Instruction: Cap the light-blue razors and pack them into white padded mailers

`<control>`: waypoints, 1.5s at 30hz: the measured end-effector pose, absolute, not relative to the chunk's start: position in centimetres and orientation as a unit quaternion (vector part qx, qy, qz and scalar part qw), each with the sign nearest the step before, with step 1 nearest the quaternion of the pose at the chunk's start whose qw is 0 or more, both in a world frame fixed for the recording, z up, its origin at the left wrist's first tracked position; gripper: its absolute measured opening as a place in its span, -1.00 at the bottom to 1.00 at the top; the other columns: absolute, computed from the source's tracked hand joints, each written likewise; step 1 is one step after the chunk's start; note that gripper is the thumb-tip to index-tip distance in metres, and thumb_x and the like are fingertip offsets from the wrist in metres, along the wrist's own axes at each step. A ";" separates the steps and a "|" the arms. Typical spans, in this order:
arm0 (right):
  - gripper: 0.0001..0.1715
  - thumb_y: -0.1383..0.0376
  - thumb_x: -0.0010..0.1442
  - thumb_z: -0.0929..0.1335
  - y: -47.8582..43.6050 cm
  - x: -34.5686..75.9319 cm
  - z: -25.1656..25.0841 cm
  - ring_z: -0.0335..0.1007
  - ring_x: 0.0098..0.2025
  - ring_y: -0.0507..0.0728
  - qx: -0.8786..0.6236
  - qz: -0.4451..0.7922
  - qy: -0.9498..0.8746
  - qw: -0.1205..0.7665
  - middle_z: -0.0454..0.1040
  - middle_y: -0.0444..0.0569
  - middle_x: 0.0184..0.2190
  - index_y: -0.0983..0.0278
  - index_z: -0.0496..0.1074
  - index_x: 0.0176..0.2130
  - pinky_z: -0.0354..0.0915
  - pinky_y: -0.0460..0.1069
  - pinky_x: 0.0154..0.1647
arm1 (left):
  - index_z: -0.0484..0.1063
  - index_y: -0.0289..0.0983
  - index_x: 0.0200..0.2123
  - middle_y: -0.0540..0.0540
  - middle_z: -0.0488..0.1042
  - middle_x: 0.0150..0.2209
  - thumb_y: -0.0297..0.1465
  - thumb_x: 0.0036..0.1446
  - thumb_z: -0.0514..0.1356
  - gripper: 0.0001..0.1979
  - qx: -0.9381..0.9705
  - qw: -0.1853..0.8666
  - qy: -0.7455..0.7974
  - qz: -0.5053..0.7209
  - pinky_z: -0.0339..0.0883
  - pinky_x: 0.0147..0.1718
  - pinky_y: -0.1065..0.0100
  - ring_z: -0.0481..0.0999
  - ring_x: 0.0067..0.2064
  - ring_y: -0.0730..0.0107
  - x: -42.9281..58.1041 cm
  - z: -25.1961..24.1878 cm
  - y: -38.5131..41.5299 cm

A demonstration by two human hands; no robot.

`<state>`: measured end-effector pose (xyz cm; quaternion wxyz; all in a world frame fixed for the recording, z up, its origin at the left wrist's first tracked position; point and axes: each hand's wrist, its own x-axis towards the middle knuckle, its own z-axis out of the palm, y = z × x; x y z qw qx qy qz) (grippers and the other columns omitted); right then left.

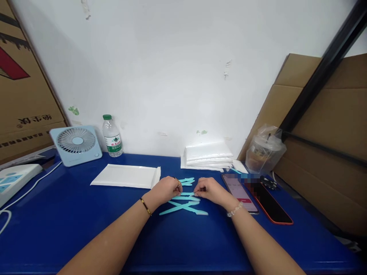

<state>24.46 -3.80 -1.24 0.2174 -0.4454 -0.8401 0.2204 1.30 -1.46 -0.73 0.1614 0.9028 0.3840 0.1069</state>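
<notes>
Several turquoise eyebrow razors with paler tips lie on the blue table, some of them crossed. My left hand is closed in a pinch at the left end of one razor. At that razor's right end, the fingers of my right hand are pinched together. Just behind my hands lie a few more razors, partly covered by my left hand. Left of my left hand a white padded envelope lies flat.
A stack of white padded envelopes sits against the wall. To the right lie a lit phone, an orange-edged phone and a bagged drink cup. On the left stand a water bottle, a blue fan and a power strip.
</notes>
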 end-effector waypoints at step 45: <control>-0.82 0.19 -0.01 0.41 -3.2 25.9 -1.8 0.34 -0.47 0.04 -0.525 0.252 -0.782 0.224 0.47 -0.10 -0.49 0.28 0.49 -0.44 0.21 -0.11 -0.48 | 0.42 -0.23 -0.44 -0.02 0.48 -0.40 -0.36 0.08 0.13 -0.88 0.871 0.122 0.453 0.142 0.15 -0.42 0.40 0.43 -0.35 0.35 2.0 -2.1 -1.0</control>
